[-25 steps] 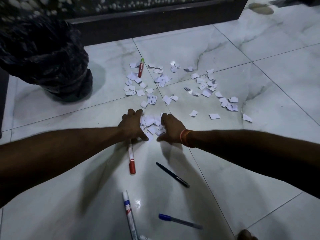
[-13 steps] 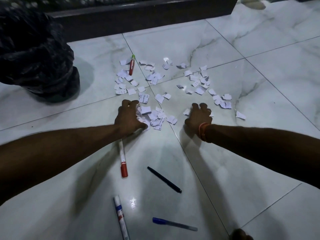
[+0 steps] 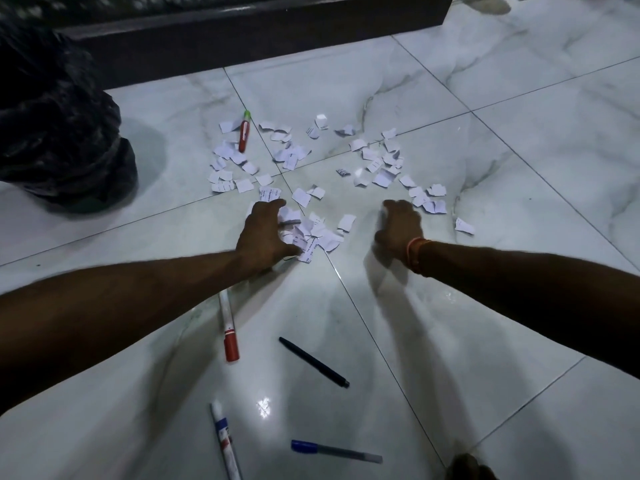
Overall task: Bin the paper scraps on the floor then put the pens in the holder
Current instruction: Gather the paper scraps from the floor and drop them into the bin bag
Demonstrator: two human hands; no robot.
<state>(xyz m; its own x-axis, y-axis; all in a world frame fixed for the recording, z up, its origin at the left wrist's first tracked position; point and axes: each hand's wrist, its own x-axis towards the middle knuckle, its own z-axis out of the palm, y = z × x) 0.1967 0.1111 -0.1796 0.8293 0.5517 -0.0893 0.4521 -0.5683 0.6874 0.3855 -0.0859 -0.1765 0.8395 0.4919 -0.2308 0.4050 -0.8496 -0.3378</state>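
Observation:
Several white paper scraps [image 3: 377, 164] lie scattered over the pale marble floor. A gathered heap of scraps [image 3: 313, 233] sits beside my left hand [image 3: 265, 232], which rests on the floor with fingers spread against it. My right hand [image 3: 400, 228] is curled palm-down over a few scraps further right, apart from the heap. Pens lie around: a red-capped marker [image 3: 229, 329] under my left forearm, a black pen [image 3: 313, 362], a blue-capped pen [image 3: 336, 451], a white marker [image 3: 225, 441], and a red pen with a green tip [image 3: 244, 132] among the far scraps.
A bin lined with a black plastic bag [image 3: 59, 133] stands at the far left. A dark wooden base [image 3: 263, 32] runs along the back. A foot or knee [image 3: 467, 467] shows at the bottom edge. No pen holder is in view.
My right hand has left the heap and moved right to the scraps on that side. My left hand has stayed by the heap. The camera has shifted slightly.

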